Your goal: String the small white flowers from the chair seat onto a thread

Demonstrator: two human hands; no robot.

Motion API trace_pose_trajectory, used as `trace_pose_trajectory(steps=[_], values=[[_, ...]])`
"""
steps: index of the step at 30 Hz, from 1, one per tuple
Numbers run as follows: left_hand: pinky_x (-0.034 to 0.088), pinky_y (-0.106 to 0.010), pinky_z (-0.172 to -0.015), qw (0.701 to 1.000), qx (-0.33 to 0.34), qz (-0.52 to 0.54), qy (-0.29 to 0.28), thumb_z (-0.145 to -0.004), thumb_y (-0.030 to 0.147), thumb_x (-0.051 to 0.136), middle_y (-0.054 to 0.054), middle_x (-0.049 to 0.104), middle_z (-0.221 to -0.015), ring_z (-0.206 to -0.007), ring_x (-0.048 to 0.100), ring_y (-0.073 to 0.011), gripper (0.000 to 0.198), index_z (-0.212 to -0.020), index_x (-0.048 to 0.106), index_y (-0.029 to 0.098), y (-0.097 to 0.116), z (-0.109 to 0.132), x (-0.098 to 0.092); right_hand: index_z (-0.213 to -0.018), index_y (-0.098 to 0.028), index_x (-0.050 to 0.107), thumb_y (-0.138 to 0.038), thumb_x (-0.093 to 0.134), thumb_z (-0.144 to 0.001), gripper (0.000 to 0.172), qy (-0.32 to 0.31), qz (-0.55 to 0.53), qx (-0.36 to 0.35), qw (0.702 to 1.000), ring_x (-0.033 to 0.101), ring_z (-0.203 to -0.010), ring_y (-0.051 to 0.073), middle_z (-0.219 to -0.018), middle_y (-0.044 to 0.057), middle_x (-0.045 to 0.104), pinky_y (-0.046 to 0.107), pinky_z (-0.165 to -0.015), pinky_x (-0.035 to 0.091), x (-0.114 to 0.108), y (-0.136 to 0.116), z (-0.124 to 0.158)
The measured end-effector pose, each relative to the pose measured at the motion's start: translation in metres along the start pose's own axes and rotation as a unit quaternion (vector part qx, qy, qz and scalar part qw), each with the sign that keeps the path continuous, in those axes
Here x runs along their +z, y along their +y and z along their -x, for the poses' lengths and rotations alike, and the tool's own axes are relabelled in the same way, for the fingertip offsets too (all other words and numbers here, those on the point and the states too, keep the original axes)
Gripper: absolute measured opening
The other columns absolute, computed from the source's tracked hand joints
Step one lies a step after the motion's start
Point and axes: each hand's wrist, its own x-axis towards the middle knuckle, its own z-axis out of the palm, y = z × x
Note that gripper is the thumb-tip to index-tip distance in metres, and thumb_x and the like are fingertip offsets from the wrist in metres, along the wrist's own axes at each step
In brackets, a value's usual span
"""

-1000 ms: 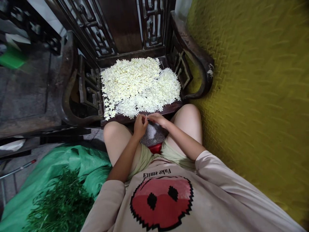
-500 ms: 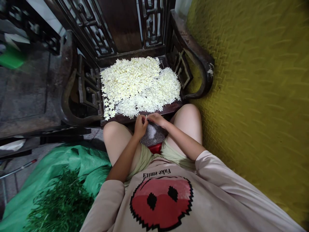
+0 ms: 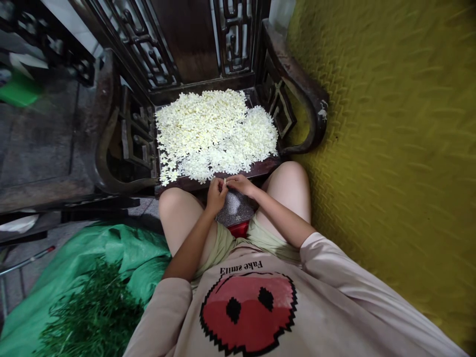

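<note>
Fingers (image 3: 219, 188) of left hand (image 3: 214, 194) and right hand (image 3: 241, 184) pinched shut together on one small cream flower (image 3: 224, 182), between knees, just off chair (image 3: 297, 89) seat edge; heap (image 3: 211, 129) of similar star-shaped blossoms covers seat; shirt (image 3: 334, 307) print reads "Fake smile"

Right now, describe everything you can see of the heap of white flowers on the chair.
The heap of flowers is a wide, low mound of small, cream, star-shaped blossoms, loose and overlapping. It covers most of the dark wooden chair seat, reaching its back and left side, with a few strays at the near left corner. At its near edge the left hand and right hand pinch one small pale piece.
</note>
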Motion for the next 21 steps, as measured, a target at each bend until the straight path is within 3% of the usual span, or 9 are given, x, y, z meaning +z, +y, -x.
trace_pose_trajectory(steps=[9,21], values=[[0.037,-0.028,-0.063,1.000,0.000,-0.010,0.007,-0.079,0.015,0.045,0.000,0.044,-0.073,-0.069,0.044,-0.0135,0.013,-0.070,0.038,0.021,0.0047,0.0015,0.0009,-0.074,-0.014,0.068,-0.040,0.060,-0.067,0.029,-0.005,0.012,-0.016,1.000,0.050,-0.070,0.013,-0.071,0.001,0.062,0.024,-0.067,0.036,-0.0013,-0.0027,0.0026],[0.035,-0.029,-0.067,0.999,0.009,-0.040,0.018,-0.080,0.017,0.044,-0.001,0.042,-0.074,-0.073,0.042,-0.0151,0.013,-0.072,0.035,0.021,0.0022,0.0015,-0.0012,-0.072,-0.014,0.064,-0.056,0.053,-0.074,0.044,-0.082,0.008,-0.067,0.994,0.050,-0.068,0.013,-0.070,0.002,0.060,0.025,-0.068,0.038,0.0031,-0.0063,0.0073]])
